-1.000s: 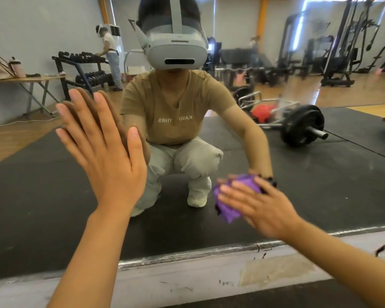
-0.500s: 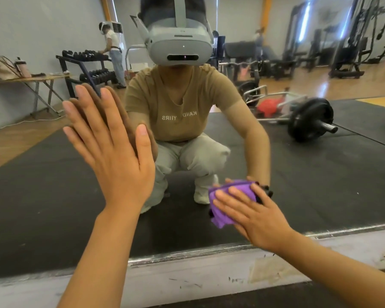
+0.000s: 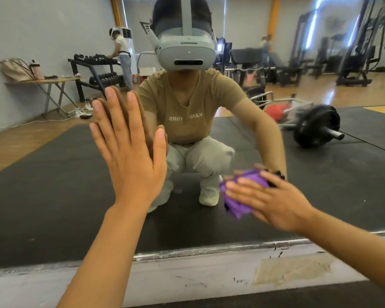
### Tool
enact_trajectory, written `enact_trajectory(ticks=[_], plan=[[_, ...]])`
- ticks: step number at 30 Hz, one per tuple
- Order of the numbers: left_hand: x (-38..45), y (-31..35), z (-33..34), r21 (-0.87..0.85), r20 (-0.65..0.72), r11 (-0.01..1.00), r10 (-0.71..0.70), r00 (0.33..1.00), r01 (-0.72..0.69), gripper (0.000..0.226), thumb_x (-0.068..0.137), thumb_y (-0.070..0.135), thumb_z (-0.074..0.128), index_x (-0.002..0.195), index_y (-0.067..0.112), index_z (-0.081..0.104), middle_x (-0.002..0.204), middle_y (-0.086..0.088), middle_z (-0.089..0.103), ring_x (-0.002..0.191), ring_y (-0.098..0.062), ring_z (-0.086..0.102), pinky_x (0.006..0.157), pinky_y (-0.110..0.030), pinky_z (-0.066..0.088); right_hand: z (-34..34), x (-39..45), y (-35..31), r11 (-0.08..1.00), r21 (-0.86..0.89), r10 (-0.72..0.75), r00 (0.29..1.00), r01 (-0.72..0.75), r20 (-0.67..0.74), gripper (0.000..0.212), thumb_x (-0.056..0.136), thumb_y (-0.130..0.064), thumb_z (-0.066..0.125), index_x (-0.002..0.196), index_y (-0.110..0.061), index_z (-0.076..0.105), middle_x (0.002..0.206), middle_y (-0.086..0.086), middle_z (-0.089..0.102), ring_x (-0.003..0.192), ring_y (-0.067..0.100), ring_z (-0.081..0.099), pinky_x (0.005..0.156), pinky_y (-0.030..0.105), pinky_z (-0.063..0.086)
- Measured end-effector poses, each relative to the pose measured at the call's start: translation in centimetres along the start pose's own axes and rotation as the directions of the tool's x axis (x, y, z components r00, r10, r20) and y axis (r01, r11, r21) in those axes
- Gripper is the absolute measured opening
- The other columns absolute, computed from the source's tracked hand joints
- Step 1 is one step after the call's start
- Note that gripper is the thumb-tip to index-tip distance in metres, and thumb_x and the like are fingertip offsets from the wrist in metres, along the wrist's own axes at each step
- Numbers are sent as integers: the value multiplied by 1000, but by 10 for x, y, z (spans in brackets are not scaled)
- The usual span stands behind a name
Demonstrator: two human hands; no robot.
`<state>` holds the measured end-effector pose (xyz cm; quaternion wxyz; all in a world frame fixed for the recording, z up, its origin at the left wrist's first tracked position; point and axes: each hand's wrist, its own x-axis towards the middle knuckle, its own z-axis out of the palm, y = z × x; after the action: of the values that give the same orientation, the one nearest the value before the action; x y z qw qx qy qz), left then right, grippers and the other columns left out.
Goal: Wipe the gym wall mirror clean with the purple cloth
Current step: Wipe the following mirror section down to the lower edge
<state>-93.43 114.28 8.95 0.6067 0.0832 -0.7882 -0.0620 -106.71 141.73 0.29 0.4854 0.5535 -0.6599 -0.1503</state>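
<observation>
Low on the gym wall mirror, near its bottom edge, my right hand presses the bunched purple cloth against the glass, fingers laid nearly straight over it rather than curled around it. My left hand is flat on the mirror higher up, fingers straight and close together, bracing me. To wipe well, I judge I should keep even palm pressure, overlap each pass, and later clean where the bracing palm rests.
</observation>
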Motion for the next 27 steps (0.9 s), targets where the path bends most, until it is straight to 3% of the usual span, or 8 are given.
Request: enact_trajectory(ticks=[2, 6, 10, 13, 15, 17, 22, 27], plan=[[0, -1, 0, 2, -2, 1000, 2, 1000, -2, 67, 108, 34, 42, 159, 2, 14, 164, -30, 9, 151, -48, 2, 122, -51, -6, -26, 37, 32, 984, 12, 178, 974, -178, -141, 58, 109, -38, 24, 163, -20, 11, 171, -2, 2, 157, 14, 4, 126, 40, -2], [0, 1, 2, 5, -16, 1000, -6, 1000, 6, 65, 108, 31, 43, 158, 0, 16, 163, -32, 10, 150, -51, 4, 122, -53, -5, -47, 86, 55, 871, 119, 486, 801, -476, -350, 54, 107, -35, 40, 156, -12, 33, 161, 11, 32, 152, 29, 25, 126, 44, 2], [-1, -2, 4, 14, -20, 1000, 6, 1000, -6, 64, 108, 32, 42, 158, -1, 17, 162, -33, 11, 150, -51, 5, 122, -53, -5, -27, 89, 15, 764, 169, 636, 682, -623, -361, 58, 105, -35, 42, 158, -15, 30, 165, 11, 27, 155, 26, 16, 126, 48, 1], [-1, -2, 5, 12, -19, 1000, 16, 1000, -15, 64, 108, 32, 42, 158, -1, 17, 162, -33, 11, 150, -51, 5, 122, -52, -6, 1, 67, -34, 838, 160, 546, 789, -522, -283, 58, 106, -40, 35, 160, -22, 23, 171, 1, 4, 157, 21, 6, 126, 48, -2], [-1, -3, 5, 11, -18, 1000, 16, 1000, -16, 64, 109, 32, 42, 158, -1, 17, 162, -33, 11, 150, -52, 5, 122, -53, -5, 23, 35, -72, 925, 105, 377, 913, -364, -158, 62, 105, -40, 33, 162, -23, 16, 171, -1, 0, 157, 19, 3, 126, 48, -3], [-1, -3, 6, 13, -20, 1000, 15, 1000, -15, 64, 109, 32, 41, 158, -1, 17, 162, -34, 11, 149, -53, 6, 122, -54, -5, 43, -2, -107, 980, 21, 198, 980, -198, 8, 64, 106, -41, 27, 163, -22, 5, 171, 0, -5, 157, 19, -2, 126, 47, -7], [-2, -5, 8, 64, -25, 998, 29, 999, -27, 63, 110, 34, 38, 157, -2, 17, 161, -35, 14, 148, -54, 9, 122, -55, -2, 57, -34, -140, 989, 41, 128, 970, -139, 205, 55, 110, -36, 5, 163, -23, -1, 171, -3, -7, 157, 17, -4, 126, 45, -10], [-2, -4, 7, 71, -33, 997, 41, 999, -38, 62, 110, 35, 36, 157, -2, 18, 161, -34, 15, 149, -53, 10, 122, -54, -2, 48, -26, -118, 998, 30, 51, 990, -55, 134, 74, 99, -35, 29, 163, -18, -5, 171, -3, -9, 157, 15, -5, 126, 41, -9]])
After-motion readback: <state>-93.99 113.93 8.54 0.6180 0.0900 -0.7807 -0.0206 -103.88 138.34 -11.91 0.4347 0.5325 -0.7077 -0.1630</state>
